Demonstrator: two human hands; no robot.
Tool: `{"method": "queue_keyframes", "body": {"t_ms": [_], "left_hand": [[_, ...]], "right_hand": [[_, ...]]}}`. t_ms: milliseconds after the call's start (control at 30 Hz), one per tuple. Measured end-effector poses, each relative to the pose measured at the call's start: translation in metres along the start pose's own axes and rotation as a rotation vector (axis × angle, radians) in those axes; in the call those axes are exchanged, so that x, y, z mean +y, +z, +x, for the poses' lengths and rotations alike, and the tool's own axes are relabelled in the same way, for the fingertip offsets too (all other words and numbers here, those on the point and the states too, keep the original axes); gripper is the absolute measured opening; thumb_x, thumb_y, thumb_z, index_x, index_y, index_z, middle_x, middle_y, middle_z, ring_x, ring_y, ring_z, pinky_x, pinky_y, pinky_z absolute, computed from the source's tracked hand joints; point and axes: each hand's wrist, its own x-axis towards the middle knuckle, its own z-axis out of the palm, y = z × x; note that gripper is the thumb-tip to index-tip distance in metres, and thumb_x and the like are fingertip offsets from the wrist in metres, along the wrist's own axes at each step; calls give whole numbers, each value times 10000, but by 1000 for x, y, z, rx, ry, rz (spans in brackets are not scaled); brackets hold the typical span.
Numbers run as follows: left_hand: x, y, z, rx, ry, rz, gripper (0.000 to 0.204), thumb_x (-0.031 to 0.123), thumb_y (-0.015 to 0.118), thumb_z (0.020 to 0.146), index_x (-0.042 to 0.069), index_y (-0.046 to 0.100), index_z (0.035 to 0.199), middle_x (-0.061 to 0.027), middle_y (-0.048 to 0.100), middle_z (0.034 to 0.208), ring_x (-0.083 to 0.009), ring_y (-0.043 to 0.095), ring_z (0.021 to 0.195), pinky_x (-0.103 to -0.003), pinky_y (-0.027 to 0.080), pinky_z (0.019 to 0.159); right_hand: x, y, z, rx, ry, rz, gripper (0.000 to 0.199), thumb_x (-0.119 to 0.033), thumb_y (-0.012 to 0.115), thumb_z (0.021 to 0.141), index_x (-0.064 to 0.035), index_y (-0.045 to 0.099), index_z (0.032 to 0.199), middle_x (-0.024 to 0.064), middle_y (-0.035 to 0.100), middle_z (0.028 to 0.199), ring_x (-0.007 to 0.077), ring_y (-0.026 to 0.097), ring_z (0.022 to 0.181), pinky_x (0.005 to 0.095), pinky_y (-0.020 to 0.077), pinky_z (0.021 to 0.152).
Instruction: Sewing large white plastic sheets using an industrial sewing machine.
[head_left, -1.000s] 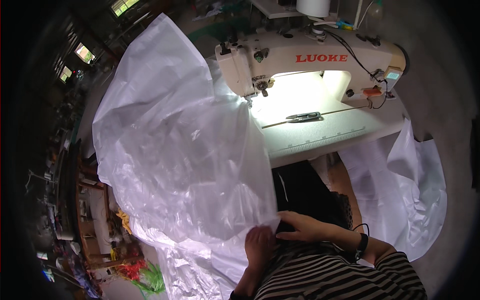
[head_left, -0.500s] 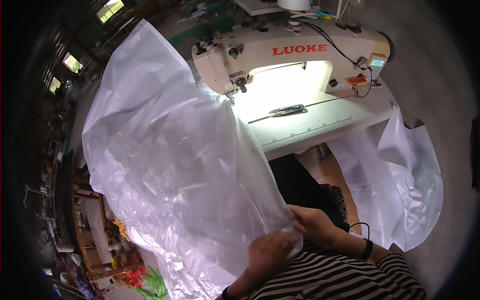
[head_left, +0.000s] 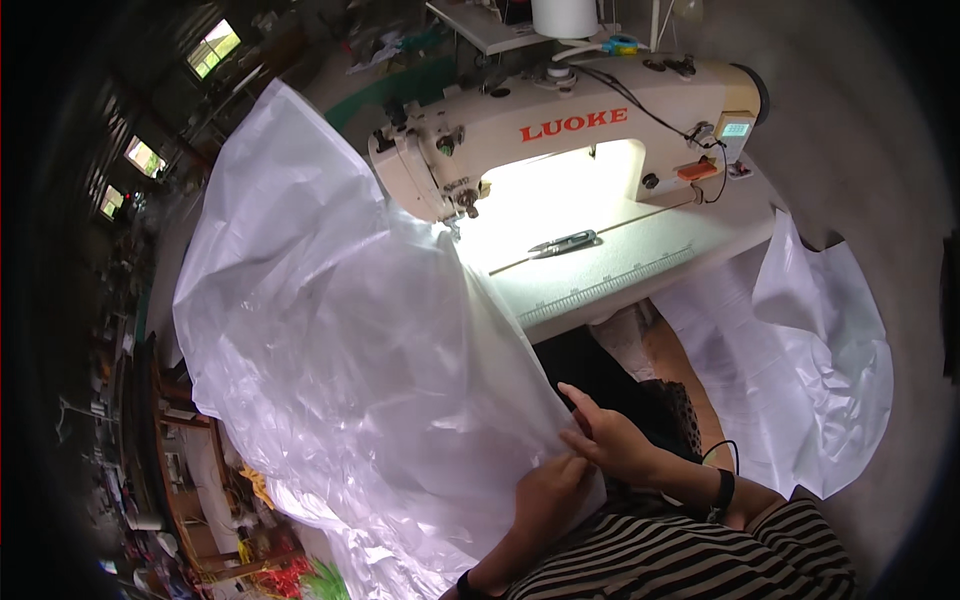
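Two hands on the edge of a shiny white sheet (head_left: 350, 340) by a sewing machine (head_left: 480, 130)

At the lower middle of the frame, the left hand (head_left: 548, 492) is curled, its fingers closed on the sheet's edge. Just beside it, the right hand (head_left: 615, 440) has its forefinger stretched out along the edge and its thumb against the sheet, near the left hand's fingers; whether it pinches the sheet, I cannot tell. A black band (head_left: 724, 490) circles the right wrist, and a striped shirt (head_left: 690, 560) fills the bottom edge.

The wrinkled sheet spreads from the hands across the left centre, rising to a point in the upper left. Its inner edge runs up to the needle end of the sewing machine, in the upper middle. A lamp glow lights the white table (head_left: 640, 250) under the machine's arm, where small thread snips (head_left: 563, 244) lie above a ruler scale (head_left: 605, 283).

A spool of white thread (head_left: 564, 18) stands at the top edge. At the right, a second white sheet (head_left: 770, 380) hangs in folds. Red strands (head_left: 285, 578) and green strands (head_left: 325, 580) lie at the lower left; bright windows (head_left: 213, 48) show at the upper left.
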Motion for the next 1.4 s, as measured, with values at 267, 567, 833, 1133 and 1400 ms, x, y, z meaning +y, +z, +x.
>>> {"method": "queue_keyframes", "body": {"t_ms": [267,567,833,1133,1400], "left_hand": [[-113,-154,47,575,-67,709,521,157,762,763,101,593,1253,-165,584,1294,-341,550,1204,-452,450,1008],[-380,-294,43,657,-891,755,773,335,755,778,47,418,1411,-135,393,1489,-341,390,1364,-493,437,1048],[-394,-309,71,610,-992,788,598,364,756,771,38,585,1242,-130,509,1368,-371,535,1197,-447,495,971],[-379,-323,-23,778,-848,912,386,310,684,813,8,648,1050,-197,673,1009,-414,643,907,-490,508,785],[-314,-344,-12,886,-616,953,626,137,723,827,-5,443,1369,-229,487,1370,-389,478,1264,-437,412,1032]], "right_hand": [[9,36,3,33,-323,-817,662,-82,578,793,63,407,1416,53,557,641,161,568,446,310,475,402],[-22,38,71,44,-369,-920,718,-82,615,764,97,367,1413,23,570,622,127,564,464,275,445,396],[-21,3,160,157,-313,-870,603,-122,584,836,92,414,1374,99,616,596,249,638,519,350,496,465],[-26,-1,217,141,-293,-434,513,-111,538,864,78,425,1327,195,638,680,381,657,666,467,523,624],[-18,-17,112,198,-170,-357,540,-110,593,848,-89,441,1366,160,654,749,319,664,695,400,514,645]]}}
